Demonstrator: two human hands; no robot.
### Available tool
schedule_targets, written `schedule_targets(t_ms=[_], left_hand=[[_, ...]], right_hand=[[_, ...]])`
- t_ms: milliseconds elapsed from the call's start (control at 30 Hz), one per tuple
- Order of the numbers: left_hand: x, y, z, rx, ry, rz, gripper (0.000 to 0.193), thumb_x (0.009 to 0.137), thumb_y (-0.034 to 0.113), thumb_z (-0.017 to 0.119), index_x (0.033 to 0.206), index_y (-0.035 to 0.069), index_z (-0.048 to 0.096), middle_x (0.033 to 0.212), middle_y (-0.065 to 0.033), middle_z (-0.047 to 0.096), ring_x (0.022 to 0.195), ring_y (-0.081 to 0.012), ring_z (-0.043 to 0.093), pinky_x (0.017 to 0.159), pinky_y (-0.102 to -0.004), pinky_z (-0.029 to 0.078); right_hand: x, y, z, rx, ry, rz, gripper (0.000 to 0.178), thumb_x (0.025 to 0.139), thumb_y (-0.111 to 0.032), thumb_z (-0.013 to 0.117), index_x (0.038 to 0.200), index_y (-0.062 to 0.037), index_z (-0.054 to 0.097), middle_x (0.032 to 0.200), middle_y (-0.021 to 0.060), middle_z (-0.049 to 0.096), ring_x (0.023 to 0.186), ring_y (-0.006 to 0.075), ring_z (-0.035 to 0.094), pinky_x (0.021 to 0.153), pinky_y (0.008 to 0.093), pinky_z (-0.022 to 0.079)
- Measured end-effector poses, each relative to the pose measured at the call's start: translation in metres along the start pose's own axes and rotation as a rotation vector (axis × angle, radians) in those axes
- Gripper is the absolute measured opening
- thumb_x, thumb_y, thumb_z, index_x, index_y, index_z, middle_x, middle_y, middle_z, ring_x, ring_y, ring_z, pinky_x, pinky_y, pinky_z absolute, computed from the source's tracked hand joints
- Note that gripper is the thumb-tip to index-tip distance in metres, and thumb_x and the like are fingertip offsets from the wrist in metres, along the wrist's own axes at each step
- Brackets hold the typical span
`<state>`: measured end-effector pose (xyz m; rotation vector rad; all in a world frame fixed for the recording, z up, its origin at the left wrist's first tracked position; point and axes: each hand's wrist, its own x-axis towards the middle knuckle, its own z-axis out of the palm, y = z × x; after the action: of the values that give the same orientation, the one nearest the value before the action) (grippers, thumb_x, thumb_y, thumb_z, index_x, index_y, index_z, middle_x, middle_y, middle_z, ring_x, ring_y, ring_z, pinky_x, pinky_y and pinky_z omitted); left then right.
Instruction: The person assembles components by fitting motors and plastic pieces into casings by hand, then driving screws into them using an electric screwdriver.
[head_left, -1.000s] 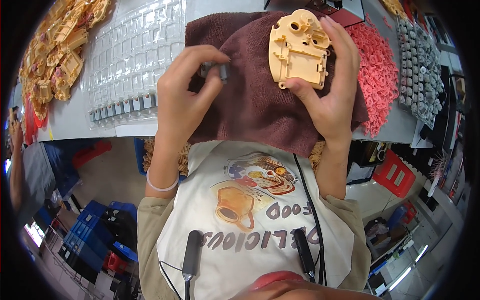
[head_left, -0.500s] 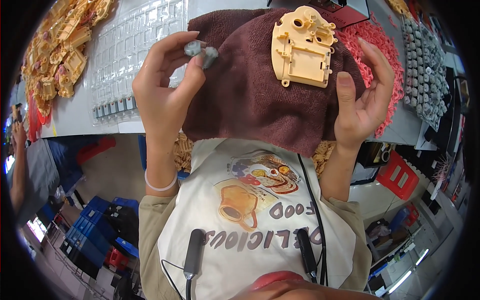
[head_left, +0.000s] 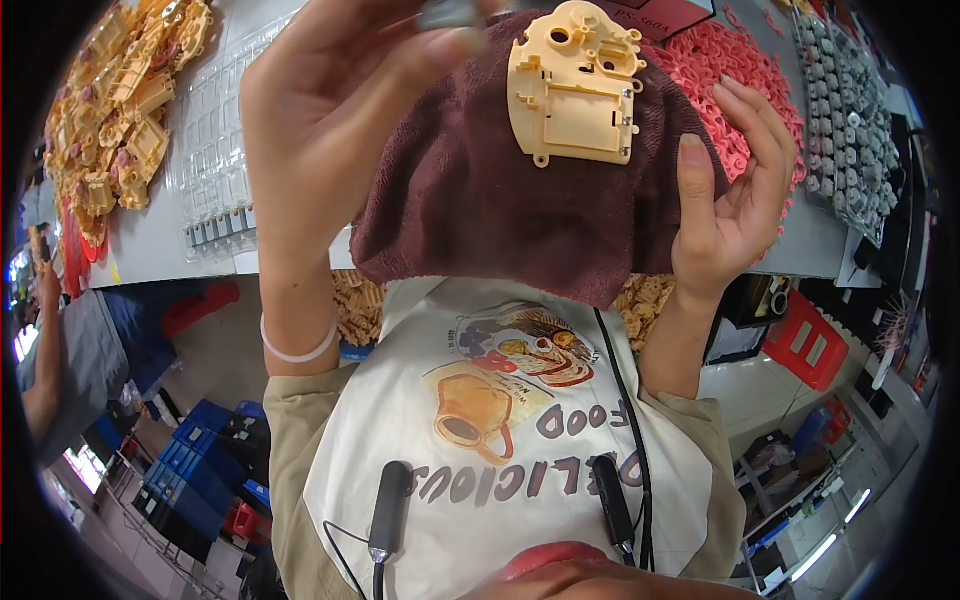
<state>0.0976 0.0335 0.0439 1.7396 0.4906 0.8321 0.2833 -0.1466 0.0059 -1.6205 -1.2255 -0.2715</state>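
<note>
A flat yellow plastic housing (head_left: pixel 580 110), with round holes and a rectangular recess, lies on a dark brown towel (head_left: pixel 500 220) at the table's front. High over the towel's far left side, my left hand (head_left: pixel 320 120) is raised and partly smeared by motion. Thumb and fingers pinch a small grey plastic part (head_left: pixel 447 14), blurred and close to the picture's top edge. To the right of the housing, my right hand (head_left: pixel 730 200) holds nothing; its thumb and curved fingers are apart beside the towel's edge.
Yellow housings (head_left: pixel 120 110) are heaped at the far left, beside a clear blister tray (head_left: pixel 210 170) with a row of small grey pieces. Pink parts (head_left: pixel 745 110) are piled behind my right hand. Grey parts (head_left: pixel 850 130) fill a tray farther right. A box (head_left: pixel 670 15) stands at the back.
My left hand has risen and moved away over the towel with the grey part. The housing and towel appear slightly farther left in view. My right hand stays open in nearly the same place.
</note>
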Motion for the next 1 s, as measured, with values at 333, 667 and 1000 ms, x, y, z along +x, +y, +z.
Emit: schedule_targets(t_ms=[333,667,1000], left_hand=[[0.037,0.018,0.068,0.24,-0.195,0.037,0.017,0.08,-0.001,0.074,0.097,0.0,0.07,0.095,-0.0096,0.068,0.091,-0.0231,0.066,0.077,-0.0298,0.053],[0.034,-0.005,0.072,0.733,-0.069,0.582,0.02,0.071,0.003,0.079,0.09,0.008,0.075,0.091,-0.0026,0.072,0.085,-0.0195,0.065,0.073,-0.0303,0.052],[0.035,-0.011,0.07,0.736,-0.157,0.712,0.026,0.068,-0.001,0.079,0.092,0.008,0.075,0.088,-0.0017,0.071,0.082,-0.0193,0.064,0.07,-0.0308,0.053]], right_hand=[[-0.007,0.007,-0.02,-0.036,0.028,0.042,0.032,0.08,-0.006,0.072,0.112,-0.0041,0.068,0.118,0.0124,0.063,0.112,0.0261,0.056,0.098,0.0363,0.044],[-0.008,0.021,-0.043,-0.09,0.083,0.086,0.026,0.08,-0.004,0.072,0.106,-0.0035,0.071,0.115,0.0129,0.064,0.107,0.0261,0.059,0.095,0.0366,0.046],[0.034,0.064,-0.084,-0.317,-0.053,-0.057,0.022,0.082,-0.003,0.072,0.103,-0.0023,0.071,0.109,0.0121,0.066,0.105,0.0273,0.062,0.093,0.0355,0.047]])
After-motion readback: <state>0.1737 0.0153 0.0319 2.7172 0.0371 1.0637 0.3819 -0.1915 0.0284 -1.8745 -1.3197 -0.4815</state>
